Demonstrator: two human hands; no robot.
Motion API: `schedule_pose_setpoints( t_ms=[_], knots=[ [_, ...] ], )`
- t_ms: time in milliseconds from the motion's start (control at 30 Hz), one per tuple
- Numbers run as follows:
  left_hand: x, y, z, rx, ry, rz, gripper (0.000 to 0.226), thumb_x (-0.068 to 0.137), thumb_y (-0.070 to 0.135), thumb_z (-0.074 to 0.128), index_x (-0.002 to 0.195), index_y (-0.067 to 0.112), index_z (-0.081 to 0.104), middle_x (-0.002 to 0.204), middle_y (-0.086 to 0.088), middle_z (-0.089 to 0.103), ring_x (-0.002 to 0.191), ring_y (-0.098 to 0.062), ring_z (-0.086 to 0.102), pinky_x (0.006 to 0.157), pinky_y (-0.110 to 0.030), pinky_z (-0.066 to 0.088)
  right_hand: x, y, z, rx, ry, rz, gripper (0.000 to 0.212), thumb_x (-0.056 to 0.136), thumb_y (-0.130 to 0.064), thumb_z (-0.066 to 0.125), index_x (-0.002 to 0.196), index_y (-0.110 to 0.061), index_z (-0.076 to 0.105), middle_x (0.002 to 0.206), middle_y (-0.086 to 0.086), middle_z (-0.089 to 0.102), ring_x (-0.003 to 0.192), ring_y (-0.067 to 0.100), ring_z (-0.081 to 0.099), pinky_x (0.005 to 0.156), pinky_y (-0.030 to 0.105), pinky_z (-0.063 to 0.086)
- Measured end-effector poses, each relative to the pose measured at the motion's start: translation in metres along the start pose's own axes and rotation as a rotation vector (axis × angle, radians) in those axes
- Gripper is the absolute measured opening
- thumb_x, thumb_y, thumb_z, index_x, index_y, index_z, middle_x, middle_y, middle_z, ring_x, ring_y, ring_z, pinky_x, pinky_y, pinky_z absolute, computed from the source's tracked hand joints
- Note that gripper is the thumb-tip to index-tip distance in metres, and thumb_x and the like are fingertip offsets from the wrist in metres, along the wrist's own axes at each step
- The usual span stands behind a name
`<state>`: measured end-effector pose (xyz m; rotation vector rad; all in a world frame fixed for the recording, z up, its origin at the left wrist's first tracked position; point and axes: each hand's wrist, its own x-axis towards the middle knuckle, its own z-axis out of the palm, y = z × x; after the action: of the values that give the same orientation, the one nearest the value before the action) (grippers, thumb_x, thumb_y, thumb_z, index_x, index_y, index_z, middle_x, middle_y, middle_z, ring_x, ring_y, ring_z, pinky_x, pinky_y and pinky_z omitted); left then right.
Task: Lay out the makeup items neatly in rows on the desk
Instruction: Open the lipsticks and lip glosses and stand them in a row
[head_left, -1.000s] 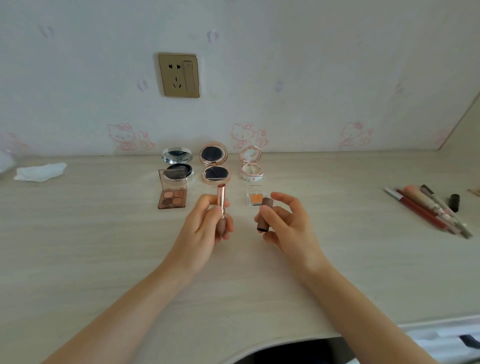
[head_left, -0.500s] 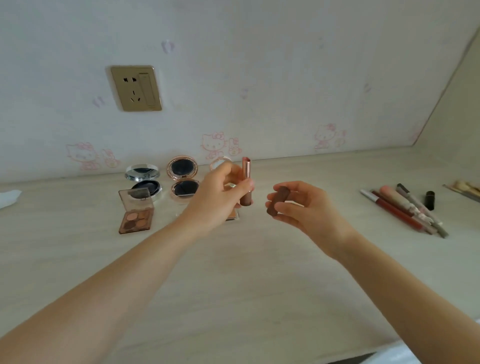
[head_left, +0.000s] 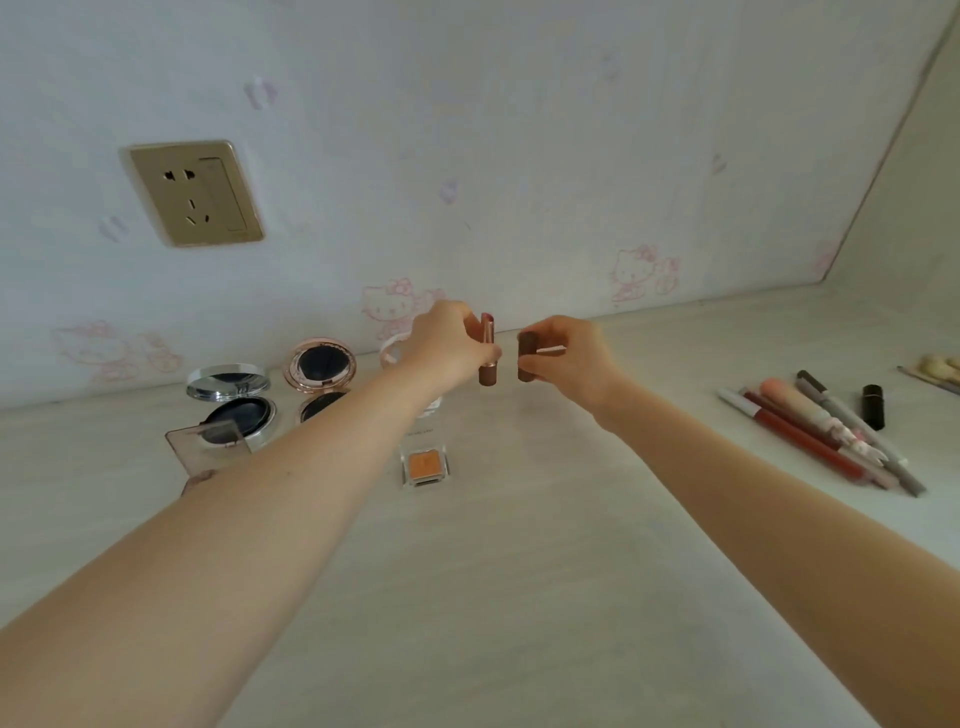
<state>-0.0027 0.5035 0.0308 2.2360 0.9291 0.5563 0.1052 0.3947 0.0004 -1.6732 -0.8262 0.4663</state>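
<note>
My left hand (head_left: 447, 345) pinches an uncapped rose-gold lipstick (head_left: 488, 358) upright near the back of the desk (head_left: 519, 571). A short gap to its right, my right hand (head_left: 571, 358) pinches the brown lipstick cap (head_left: 525, 356), also upright. Behind my left arm stand an open silver compact (head_left: 231, 400), an open rose-gold compact (head_left: 319, 371) and a white compact (head_left: 392, 353), mostly hidden. A brown eyeshadow palette (head_left: 208, 447) is partly covered by my forearm. A small orange eyeshadow pan (head_left: 426, 466) lies in front.
A bundle of pencils and a pink-tipped brush (head_left: 821, 431) lies at the right, with a small black cap (head_left: 872, 406) beside it and pale brush heads (head_left: 940, 366) at the right edge. A gold wall socket (head_left: 195, 192) sits on the wall behind.
Both hands have moved away from me toward the wall with the lipstick and its cap, and the view has tilted up and shifted right.
</note>
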Motion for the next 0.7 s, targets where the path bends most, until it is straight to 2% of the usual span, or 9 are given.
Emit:
schedule_pose_setpoints(
  t_ms=[33,100,200,367,467,600,700],
  knots=[
    [0.001,-0.001,0.002,0.058,-0.001,-0.009,0.022,0.074,0.020,0.076,0.091,0.012,0.065,0.091,-0.003,0.069,0.077,-0.014,0.061,0.053,-0.022,0.040,0.004,0.004,0.003,-0.031,0.000,-0.002,0.025,0.078,0.005,0.065,0.099,-0.007,0.065,0.088,0.004,0.067,0.080,0.026,0.070,0.087,0.041,0.055],
    [0.004,-0.003,0.006,0.117,0.003,-0.025,0.021,0.073,0.017,0.076,0.090,0.010,0.067,0.090,-0.004,0.069,0.070,-0.012,0.055,0.047,-0.020,0.029,0.009,0.011,0.008,-0.082,0.002,-0.002,0.025,0.077,0.003,0.066,0.099,-0.009,0.065,0.090,0.002,0.067,0.083,0.024,0.070,0.081,0.035,0.056],
    [0.010,-0.007,0.009,0.106,0.019,-0.043,0.019,0.072,0.011,0.076,0.088,0.004,0.068,0.091,-0.010,0.070,0.075,-0.017,0.056,0.048,-0.020,0.031,0.014,0.016,0.015,-0.166,0.014,-0.017,0.023,0.077,-0.001,0.068,0.092,-0.018,0.065,0.086,-0.004,0.064,0.080,0.015,0.066,0.066,0.019,0.049],
    [0.014,-0.012,0.010,0.105,0.027,-0.050,0.019,0.072,0.010,0.076,0.087,0.003,0.068,0.090,-0.011,0.071,0.080,-0.022,0.063,0.051,-0.020,0.036,0.019,0.018,0.023,-0.185,0.014,-0.033,0.024,0.076,-0.004,0.069,0.085,-0.024,0.062,0.082,-0.010,0.065,0.077,0.009,0.067,0.058,0.015,0.045],
    [0.014,-0.014,0.011,0.095,0.018,-0.047,0.019,0.072,0.009,0.075,0.088,0.003,0.067,0.090,-0.012,0.071,0.084,-0.024,0.065,0.052,-0.020,0.035,0.021,0.019,0.028,-0.215,-0.003,-0.035,0.025,0.074,-0.003,0.068,0.084,-0.025,0.063,0.083,-0.008,0.068,0.082,0.011,0.067,0.064,0.019,0.050],
    [0.013,-0.015,0.011,0.141,0.030,-0.043,0.018,0.072,0.013,0.074,0.088,0.007,0.068,0.088,-0.006,0.070,0.068,-0.013,0.055,0.047,-0.020,0.027,0.025,0.022,0.029,-0.319,-0.013,-0.049,0.026,0.072,-0.006,0.070,0.090,-0.024,0.063,0.088,-0.004,0.067,0.087,0.014,0.062,0.065,0.014,0.044],
    [0.013,-0.015,0.010,0.144,0.022,-0.044,0.018,0.071,0.013,0.074,0.088,0.008,0.068,0.089,-0.005,0.071,0.072,-0.015,0.056,0.048,-0.020,0.025,0.026,0.025,0.030,-0.331,-0.017,-0.041,0.027,0.073,-0.008,0.070,0.097,-0.020,0.064,0.093,-0.001,0.069,0.092,0.017,0.063,0.080,0.027,0.052]
  ],
)
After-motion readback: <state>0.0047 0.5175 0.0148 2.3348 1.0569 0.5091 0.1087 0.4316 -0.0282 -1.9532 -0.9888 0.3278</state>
